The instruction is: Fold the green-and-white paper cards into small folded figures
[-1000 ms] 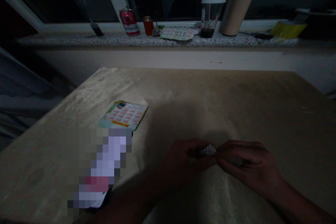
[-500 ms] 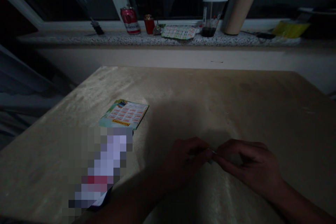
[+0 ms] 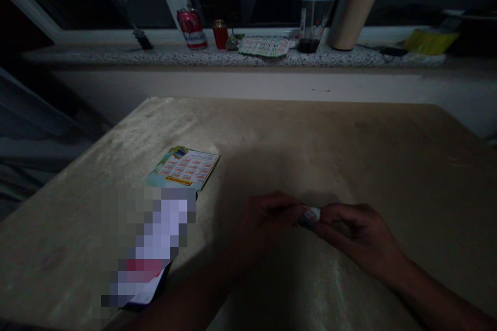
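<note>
A small folded piece of printed paper [image 3: 311, 214], pale with reddish and dark marks, is pinched between my two hands above the table. My left hand [image 3: 272, 220] grips its left end with thumb and fingers closed. At the right end, the thumb and forefinger of my right hand [image 3: 359, 230] pinch it. The fingertips cover part of the paper, and dim light hides its finer folds. To the left of my hands lies a small stack of printed cards [image 3: 188, 168] with rows of red-and-white boxes.
A pixelated phone-like object [image 3: 155, 248] lies on the table [image 3: 279, 124] beside my left forearm. On the granite sill [image 3: 163, 58] stand a red can [image 3: 192, 30], a red jar [image 3: 220, 36], a crumpled printed sheet [image 3: 264, 46], a lidded cup [image 3: 310, 23] and a cardboard tube [image 3: 359, 5].
Both hands have shifted slightly up and left. The paper has turned, so its printed face now shows between the fingertips, where only a thin edge showed before.
</note>
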`<move>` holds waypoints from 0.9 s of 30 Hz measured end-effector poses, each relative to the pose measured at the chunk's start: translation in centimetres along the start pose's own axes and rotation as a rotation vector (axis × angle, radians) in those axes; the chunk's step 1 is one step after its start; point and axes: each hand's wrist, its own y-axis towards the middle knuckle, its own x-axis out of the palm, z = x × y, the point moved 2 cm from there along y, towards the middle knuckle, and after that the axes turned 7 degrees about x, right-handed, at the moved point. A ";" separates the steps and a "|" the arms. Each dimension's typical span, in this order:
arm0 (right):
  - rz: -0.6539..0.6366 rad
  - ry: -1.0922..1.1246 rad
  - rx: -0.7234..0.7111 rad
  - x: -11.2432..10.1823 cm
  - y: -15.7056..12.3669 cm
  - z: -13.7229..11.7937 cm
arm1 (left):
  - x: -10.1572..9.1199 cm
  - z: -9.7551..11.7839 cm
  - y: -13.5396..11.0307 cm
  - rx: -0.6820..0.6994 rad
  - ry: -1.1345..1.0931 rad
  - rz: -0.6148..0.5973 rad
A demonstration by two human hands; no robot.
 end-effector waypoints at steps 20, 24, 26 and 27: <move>-0.304 0.234 0.101 0.0 -0.1 1.3 | 0.3 -0.3 -0.1 -0.288 -0.240 -0.177; -0.330 0.261 0.094 -0.2 0.0 1.2 | 0.3 0.0 -0.2 -0.300 -0.279 -0.199; -0.351 0.257 0.090 -0.3 0.1 1.1 | 0.3 -0.1 -0.3 -0.323 -0.324 -0.211; -0.338 0.249 0.069 -0.3 0.1 1.1 | 0.3 -0.2 -0.3 -0.333 -0.347 -0.210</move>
